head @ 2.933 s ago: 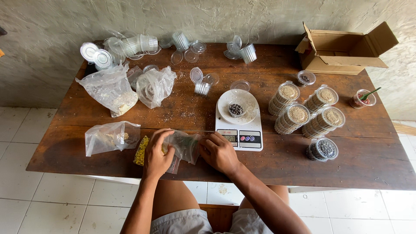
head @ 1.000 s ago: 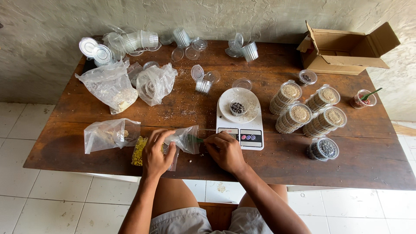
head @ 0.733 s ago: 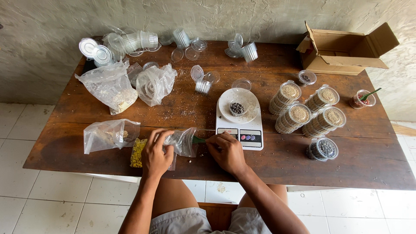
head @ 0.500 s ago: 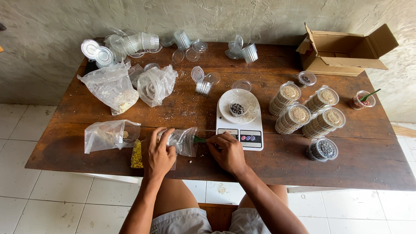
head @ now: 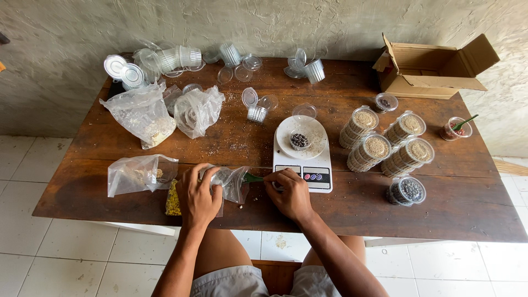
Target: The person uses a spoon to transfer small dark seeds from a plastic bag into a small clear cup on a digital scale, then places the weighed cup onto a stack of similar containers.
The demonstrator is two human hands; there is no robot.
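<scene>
My left hand (head: 198, 197) grips a clear plastic bag (head: 231, 180) of small grains near the table's front edge. My right hand (head: 289, 192) pinches the handle of a small green spoon (head: 253, 178), whose bowl end points into the bag's mouth. Under the left hand lies a small packet of yellow grains (head: 173, 199). Just right of the hands stands a white kitchen scale (head: 303, 165) carrying a small clear cup of dark seeds (head: 300, 141).
Filled, lidded cups (head: 385, 143) stand stacked right of the scale. Plastic bags (head: 143, 113) and empty clear cups and lids (head: 176, 58) crowd the back left. An open cardboard box (head: 434, 69) sits at the back right, near a cup holding a green spoon (head: 455, 127).
My hands and the bag have stayed at the table's front edge; the green spoon now shows between my right hand and the bag's mouth.
</scene>
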